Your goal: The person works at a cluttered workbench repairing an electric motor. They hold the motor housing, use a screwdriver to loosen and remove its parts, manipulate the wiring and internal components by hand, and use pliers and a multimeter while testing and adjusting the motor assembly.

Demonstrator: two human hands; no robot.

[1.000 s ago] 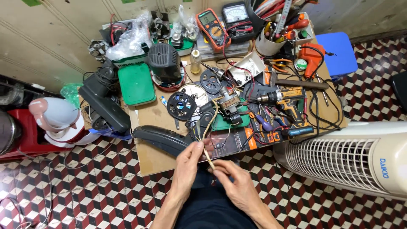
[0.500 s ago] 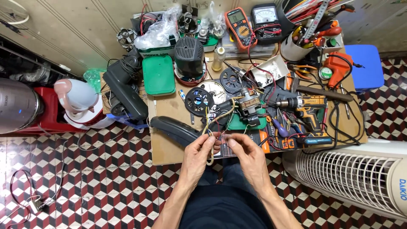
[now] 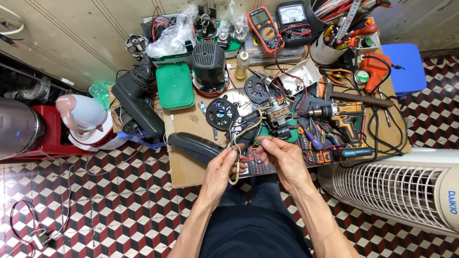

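My left hand (image 3: 223, 168) pinches a pale tan cable (image 3: 234, 169) that loops below my fingers and runs up to a small electric motor (image 3: 276, 116) on the bench. My right hand (image 3: 282, 158) holds the thin wire ends just right of the left hand, thumb and fingers closed on them. Both hands hover over the near edge of the wooden workbench (image 3: 187, 143), close together, almost touching.
A black plastic housing (image 3: 196, 146) lies left of my hands, a yellow cordless drill (image 3: 340, 115) to the right. Multimeters (image 3: 262, 23), a green box (image 3: 175, 86), black fan parts and tools crowd the bench. A white fan (image 3: 402, 189) stands right, a red stool (image 3: 57, 138) left.
My hands have stayed together at the bench edge, working the tan cable and wires; the view has shifted so the bench sits more centred. The cable loop now hangs lower.
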